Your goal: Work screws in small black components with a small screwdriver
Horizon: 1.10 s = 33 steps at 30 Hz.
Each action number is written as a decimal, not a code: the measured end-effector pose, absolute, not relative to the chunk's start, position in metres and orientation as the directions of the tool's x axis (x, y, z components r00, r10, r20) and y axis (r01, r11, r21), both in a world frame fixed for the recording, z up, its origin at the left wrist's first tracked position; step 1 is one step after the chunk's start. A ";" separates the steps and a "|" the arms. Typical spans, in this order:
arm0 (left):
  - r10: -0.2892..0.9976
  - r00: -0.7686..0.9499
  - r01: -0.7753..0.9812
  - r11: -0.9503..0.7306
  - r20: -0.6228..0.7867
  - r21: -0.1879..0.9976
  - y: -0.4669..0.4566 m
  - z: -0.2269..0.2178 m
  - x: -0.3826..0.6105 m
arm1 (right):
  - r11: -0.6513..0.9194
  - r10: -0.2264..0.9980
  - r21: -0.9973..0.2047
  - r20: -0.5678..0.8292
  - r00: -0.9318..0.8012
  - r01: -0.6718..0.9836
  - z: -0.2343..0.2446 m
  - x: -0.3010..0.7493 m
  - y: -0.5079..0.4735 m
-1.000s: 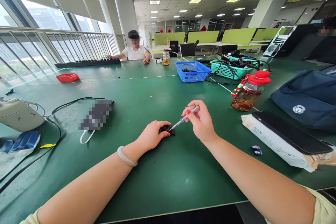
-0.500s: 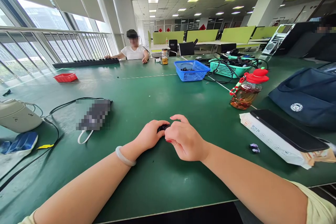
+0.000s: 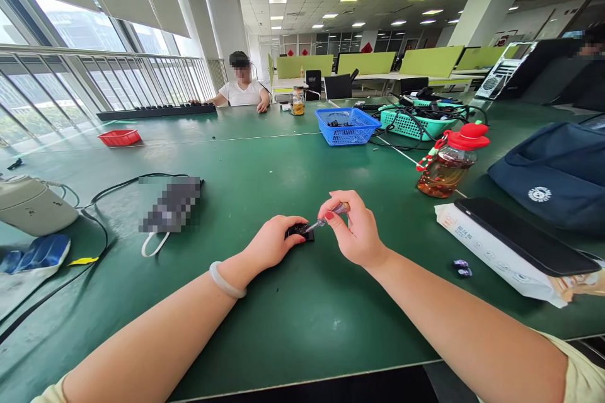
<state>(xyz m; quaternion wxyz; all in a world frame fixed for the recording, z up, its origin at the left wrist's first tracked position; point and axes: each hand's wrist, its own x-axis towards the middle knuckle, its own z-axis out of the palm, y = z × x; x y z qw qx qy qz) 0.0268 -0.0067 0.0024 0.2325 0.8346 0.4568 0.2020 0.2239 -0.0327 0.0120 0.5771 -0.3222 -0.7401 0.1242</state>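
Note:
At the middle of the green table (image 3: 246, 189), my left hand (image 3: 271, 242) grips a small flat black part (image 3: 307, 236) between thumb and fingers, and the fingers cover much of it. My right hand (image 3: 354, 230) is closed on a small screwdriver (image 3: 338, 209) with a clear handle and a thin metal shaft. The screwdriver slants down to the left, its tip at the black part. Whether the tip touches a screw is too small to tell.
Right of my hands are a red-lidded bottle (image 3: 447, 170), a tissue pack (image 3: 496, 258) with a dark phone (image 3: 524, 236) on it, and a navy bag (image 3: 558, 170). Blue basket (image 3: 347, 132) and green basket (image 3: 411, 126) stand further back. A person (image 3: 243, 91) sits across the table.
My right hand has turned and drawn back to the right, up from the black part. The screwdriver now shows in it. My left hand stays in place on the part.

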 end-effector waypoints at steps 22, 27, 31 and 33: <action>0.892 0.428 0.703 -0.428 0.142 0.569 -0.008 0.000 0.028 | 0.922 -0.034 0.324 0.612 -0.790 0.211 0.008 0.183 -0.062; 0.878 0.456 0.689 -0.452 0.146 0.566 -0.008 0.002 0.028 | 0.952 0.090 0.160 0.668 -0.739 0.261 0.008 0.192 -0.056; 0.862 0.485 0.659 -0.469 0.144 0.588 -0.009 0.007 0.028 | 0.924 0.367 -0.243 0.784 -0.501 0.296 0.017 0.207 -0.046; 0.861 0.488 0.658 -0.471 0.144 0.587 -0.009 0.009 0.028 | 0.834 0.551 -0.469 0.750 -0.367 0.292 0.020 0.214 -0.041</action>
